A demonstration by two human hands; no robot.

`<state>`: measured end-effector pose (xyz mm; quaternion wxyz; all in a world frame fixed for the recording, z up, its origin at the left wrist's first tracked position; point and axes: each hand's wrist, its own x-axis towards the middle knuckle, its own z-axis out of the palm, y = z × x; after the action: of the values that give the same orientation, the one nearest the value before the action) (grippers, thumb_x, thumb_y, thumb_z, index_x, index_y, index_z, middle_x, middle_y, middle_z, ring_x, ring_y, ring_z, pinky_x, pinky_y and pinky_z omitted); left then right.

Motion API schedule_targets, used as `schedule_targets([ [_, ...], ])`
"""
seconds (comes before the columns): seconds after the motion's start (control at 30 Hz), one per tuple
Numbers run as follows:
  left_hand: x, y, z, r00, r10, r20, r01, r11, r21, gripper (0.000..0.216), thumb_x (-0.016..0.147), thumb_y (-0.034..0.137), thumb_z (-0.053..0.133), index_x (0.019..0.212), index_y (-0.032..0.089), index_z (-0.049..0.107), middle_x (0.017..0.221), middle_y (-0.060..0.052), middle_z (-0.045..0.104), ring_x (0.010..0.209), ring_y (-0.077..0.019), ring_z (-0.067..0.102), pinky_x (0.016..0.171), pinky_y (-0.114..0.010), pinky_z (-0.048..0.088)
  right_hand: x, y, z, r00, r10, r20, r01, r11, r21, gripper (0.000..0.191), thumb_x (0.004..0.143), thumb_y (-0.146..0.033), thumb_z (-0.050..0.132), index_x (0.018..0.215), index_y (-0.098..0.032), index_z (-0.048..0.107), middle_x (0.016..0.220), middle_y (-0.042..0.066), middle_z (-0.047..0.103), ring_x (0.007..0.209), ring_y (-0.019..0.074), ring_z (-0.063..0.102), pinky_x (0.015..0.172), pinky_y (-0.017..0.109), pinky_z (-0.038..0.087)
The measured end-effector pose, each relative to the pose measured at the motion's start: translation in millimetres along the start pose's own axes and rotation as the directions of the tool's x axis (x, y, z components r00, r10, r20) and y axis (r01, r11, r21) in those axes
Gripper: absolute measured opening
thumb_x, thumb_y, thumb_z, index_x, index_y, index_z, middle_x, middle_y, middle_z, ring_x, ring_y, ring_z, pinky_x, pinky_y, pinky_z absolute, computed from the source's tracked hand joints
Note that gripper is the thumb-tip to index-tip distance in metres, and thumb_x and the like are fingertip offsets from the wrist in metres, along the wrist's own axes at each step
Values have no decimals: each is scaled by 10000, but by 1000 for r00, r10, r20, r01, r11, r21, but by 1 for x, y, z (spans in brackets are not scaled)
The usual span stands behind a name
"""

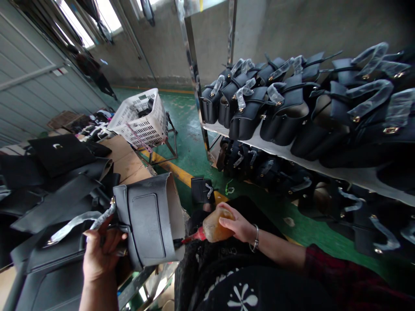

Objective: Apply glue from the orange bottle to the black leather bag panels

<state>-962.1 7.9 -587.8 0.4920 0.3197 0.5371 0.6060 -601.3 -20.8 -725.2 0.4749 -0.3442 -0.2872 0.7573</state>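
Observation:
My left hand (99, 252) grips a black leather bag (147, 218) by its side, holding it up with its open mouth turned to the right. A plastic-wrapped strap (76, 224) hangs from the bag to the left. My right hand (238, 224) is wrapped round an amber squeeze bottle (214, 228) with a red nozzle (193, 236). The nozzle tip touches the bag's lower edge.
Black leather pieces (58, 190) lie piled on the table at left. A white plastic basket (142, 116) stands on a metal frame behind it. A metal shelf rack (292, 151) on the right carries several finished black bags (285, 108). Green floor (191, 129) runs between them.

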Motion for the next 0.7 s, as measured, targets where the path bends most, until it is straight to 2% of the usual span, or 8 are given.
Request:
schedule_targets([
  [0.17, 0, 1, 2, 1000, -10, -19, 10, 1000, 2, 745, 543, 708, 895, 1035, 157, 800, 333, 110, 367, 343, -46, 272, 489, -209, 531, 1, 0, -1, 997, -34, -68, 33, 999, -12, 573, 654, -557, 894, 972, -241, 538, 833, -16, 575, 747, 172, 554, 703, 291, 448],
  [0.27, -1, 2, 4, 1000, -12, -20, 12, 1000, 3, 745, 534, 703, 903, 1026, 152, 803, 334, 107, 371, 346, -45, 286, 494, -205, 535, -1, -3, 0, 1000, -7, -3, 7, 1000, 13, 569, 664, -559, 890, 970, -239, 533, 835, -14, 575, 735, 167, 550, 680, 283, 440],
  [0.33, -1, 1, 4, 1000, -17, -10, 17, 1000, -1, 740, 545, 700, 899, 1038, 157, 801, 339, 108, 372, 354, -45, 288, 505, -205, 541, -2, -4, 0, 999, -16, 29, 17, 999, -34, 559, 676, -563, 884, 965, -230, 542, 814, -19, 565, 716, 155, 529, 659, 269, 415],
  [0.5, 1, -2, 1, 1000, -22, -18, 22, 1000, 11, 735, 573, 716, 877, 1045, 157, 801, 340, 113, 359, 354, -41, 259, 500, -206, 539, 0, -2, -2, 996, -88, -21, 86, 991, -99, 550, 701, -578, 863, 975, -220, 549, 809, -25, 557, 717, 147, 509, 667, 261, 407],
  [0.7, 3, -2, -1, 1000, -25, -11, 25, 1000, 9, 743, 575, 706, 882, 1068, 156, 798, 345, 115, 364, 356, -38, 263, 504, -201, 542, -7, -15, -2, 991, -107, 74, 116, 984, -135, 515, 739, -562, 852, 989, -215, 564, 796, -31, 543, 690, 131, 489, 648, 251, 397],
])
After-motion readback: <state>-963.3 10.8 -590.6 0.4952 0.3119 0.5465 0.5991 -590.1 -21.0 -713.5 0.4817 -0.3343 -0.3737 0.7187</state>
